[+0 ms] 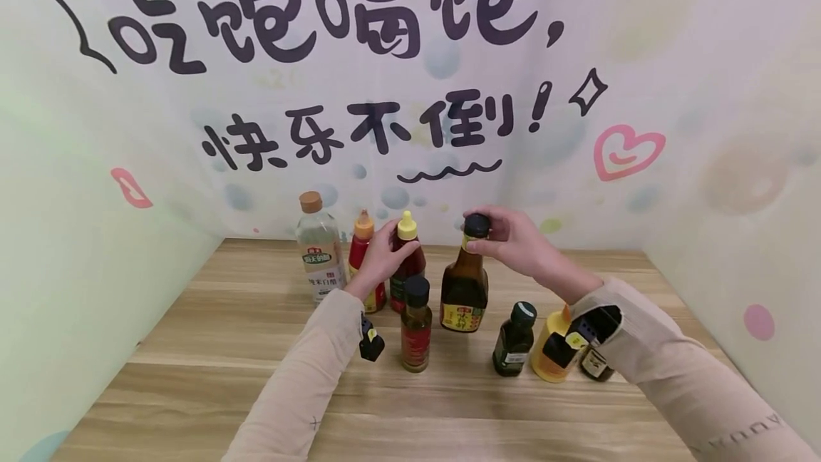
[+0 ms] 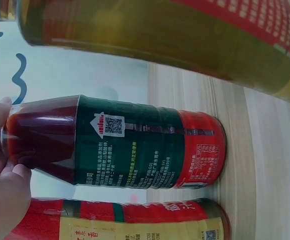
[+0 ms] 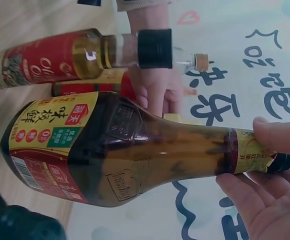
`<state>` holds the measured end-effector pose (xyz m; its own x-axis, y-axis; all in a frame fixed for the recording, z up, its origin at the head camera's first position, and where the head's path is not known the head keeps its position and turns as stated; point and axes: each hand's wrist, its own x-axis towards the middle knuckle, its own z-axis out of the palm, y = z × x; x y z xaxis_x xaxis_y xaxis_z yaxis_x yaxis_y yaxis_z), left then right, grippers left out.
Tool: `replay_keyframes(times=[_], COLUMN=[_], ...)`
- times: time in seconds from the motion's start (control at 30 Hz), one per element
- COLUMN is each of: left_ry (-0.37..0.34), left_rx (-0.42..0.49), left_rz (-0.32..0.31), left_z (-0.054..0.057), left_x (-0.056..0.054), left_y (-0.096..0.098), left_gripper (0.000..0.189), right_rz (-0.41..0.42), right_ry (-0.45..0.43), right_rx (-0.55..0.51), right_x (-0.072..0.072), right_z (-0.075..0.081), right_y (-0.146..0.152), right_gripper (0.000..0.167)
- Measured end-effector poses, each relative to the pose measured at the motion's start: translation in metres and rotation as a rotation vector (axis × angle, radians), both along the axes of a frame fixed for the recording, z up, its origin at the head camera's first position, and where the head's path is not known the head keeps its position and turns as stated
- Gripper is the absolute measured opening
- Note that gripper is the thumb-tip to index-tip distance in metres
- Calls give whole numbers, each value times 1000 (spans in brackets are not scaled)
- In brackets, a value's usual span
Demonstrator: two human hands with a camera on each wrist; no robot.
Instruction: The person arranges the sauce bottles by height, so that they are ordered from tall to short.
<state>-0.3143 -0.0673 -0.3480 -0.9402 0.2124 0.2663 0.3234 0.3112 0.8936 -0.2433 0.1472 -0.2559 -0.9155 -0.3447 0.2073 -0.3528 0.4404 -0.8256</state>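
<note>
My left hand (image 1: 383,257) grips the neck of a dark red sauce squeeze bottle (image 2: 130,142) with a yellow nozzle cap (image 1: 407,225). That bottle stands upright at the back of the table, its dark green label facing the left wrist camera. To the right, my right hand (image 1: 522,241) holds a soy sauce bottle (image 1: 465,284) by its neck, thumb and fingers just below the black cap. Its yellow and red label (image 3: 60,120) shows in the right wrist view. In front of and between these two stands an olive oil bottle (image 1: 416,337) with a black cap.
Left of my left hand are a red squeeze bottle (image 1: 359,255) with an orange cap and a clear white vinegar bottle (image 1: 323,255). At the right stand a dark green bottle (image 1: 513,344), a yellow bottle (image 1: 545,366) and a small dark bottle (image 1: 596,368), partly behind my right wrist.
</note>
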Motion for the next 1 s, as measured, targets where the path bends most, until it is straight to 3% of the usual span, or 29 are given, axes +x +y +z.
replay_keyframes(times=[0.33,0.53,1.0], left_ry=[-3,-15,-31], left_rx=[10,34,42], left_rz=[-3,-16,-18], left_z=[1,4,-1], left_x=[0,5,0], left_y=[-1,-1,0], left_gripper=[48,49,51], right_rz=[-39,-51,-55], right_ry=[35,32,12], right_rx=[35,49,75], right_x=[-22,-34,-55], right_z=[5,-7,-27], right_y=[-9,-12,-18], right_gripper=[43,41,39])
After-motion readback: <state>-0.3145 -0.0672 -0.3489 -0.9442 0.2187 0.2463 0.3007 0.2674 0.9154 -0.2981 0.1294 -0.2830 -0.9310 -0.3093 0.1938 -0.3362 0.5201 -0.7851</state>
